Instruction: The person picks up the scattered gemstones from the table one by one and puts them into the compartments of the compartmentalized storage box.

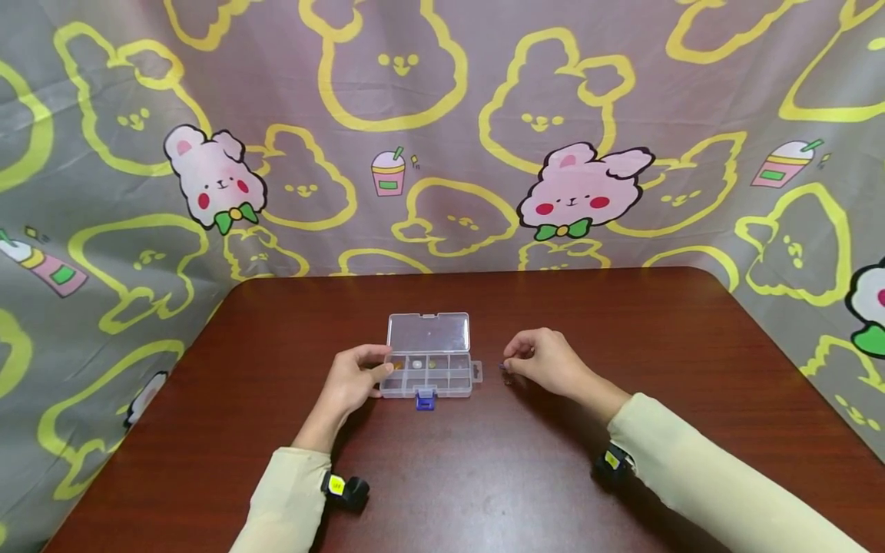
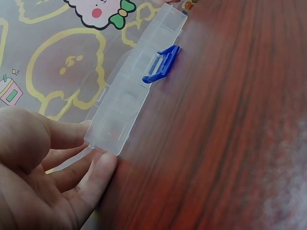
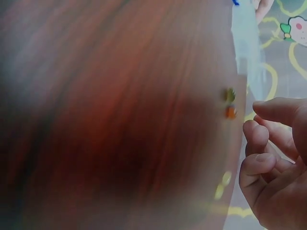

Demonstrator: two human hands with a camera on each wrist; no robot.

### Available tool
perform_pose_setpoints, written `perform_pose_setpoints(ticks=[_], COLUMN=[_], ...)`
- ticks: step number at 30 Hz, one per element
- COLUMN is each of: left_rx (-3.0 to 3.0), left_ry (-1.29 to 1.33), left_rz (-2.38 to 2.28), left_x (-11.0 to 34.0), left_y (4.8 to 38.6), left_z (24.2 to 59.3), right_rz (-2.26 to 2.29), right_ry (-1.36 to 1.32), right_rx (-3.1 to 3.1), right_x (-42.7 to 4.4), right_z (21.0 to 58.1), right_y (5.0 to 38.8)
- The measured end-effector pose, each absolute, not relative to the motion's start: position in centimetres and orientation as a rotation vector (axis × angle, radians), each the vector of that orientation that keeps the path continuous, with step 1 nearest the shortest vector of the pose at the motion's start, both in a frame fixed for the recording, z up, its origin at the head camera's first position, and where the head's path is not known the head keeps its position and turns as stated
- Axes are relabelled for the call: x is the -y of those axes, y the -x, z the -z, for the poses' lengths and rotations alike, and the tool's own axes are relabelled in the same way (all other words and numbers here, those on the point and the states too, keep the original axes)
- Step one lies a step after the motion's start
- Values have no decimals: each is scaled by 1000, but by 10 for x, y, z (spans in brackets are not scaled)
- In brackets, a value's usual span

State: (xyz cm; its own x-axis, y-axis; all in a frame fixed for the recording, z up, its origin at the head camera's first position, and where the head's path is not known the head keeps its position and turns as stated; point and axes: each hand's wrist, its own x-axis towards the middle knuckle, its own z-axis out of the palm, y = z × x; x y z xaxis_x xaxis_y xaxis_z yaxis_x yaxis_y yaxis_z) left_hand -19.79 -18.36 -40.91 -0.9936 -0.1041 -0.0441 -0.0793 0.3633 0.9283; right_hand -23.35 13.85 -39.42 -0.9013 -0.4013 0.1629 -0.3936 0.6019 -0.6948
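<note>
Clear compartment box sits on the counter, lid up. Left hand grips its left end. Right hand, fingers bent, by green bead and orange bead; cannot tell if holding one. Step looks like bead pickup; next move probably calls for a fine pinch.

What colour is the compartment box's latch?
The latch is blue, clearest in the left wrist view.
</note>
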Motion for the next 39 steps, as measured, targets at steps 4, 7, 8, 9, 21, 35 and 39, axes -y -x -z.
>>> perform_pose_setpoints(ticks=[4,7,8,9,21,35,39], left_rx=[2579,2583,2586,2588,2600,2589,2583], left_ry=[-175,-180,-180,-184,-201,-195,-190], left_rz=[1749,1751,1750,1749,1744,1758,1759], left_x=[183,183,183,183,183,183,184], left_y=[197,197,197,198,198,198,198], left_z=[408,408,408,408,408,409,409], right_rz=[1211,1229,1237,1246,1262,1177,1167], right_ry=[663,641,628,614,552,562,586], right_rx=[-2806,-2788,-2780,-2771,-2764,-2837,-2855], right_x=[-154,-164,-167,-170,-194,-207,-206], right_z=[398,400,401,401,399,401,403], right_y=[232,232,231,231,229,231,234])
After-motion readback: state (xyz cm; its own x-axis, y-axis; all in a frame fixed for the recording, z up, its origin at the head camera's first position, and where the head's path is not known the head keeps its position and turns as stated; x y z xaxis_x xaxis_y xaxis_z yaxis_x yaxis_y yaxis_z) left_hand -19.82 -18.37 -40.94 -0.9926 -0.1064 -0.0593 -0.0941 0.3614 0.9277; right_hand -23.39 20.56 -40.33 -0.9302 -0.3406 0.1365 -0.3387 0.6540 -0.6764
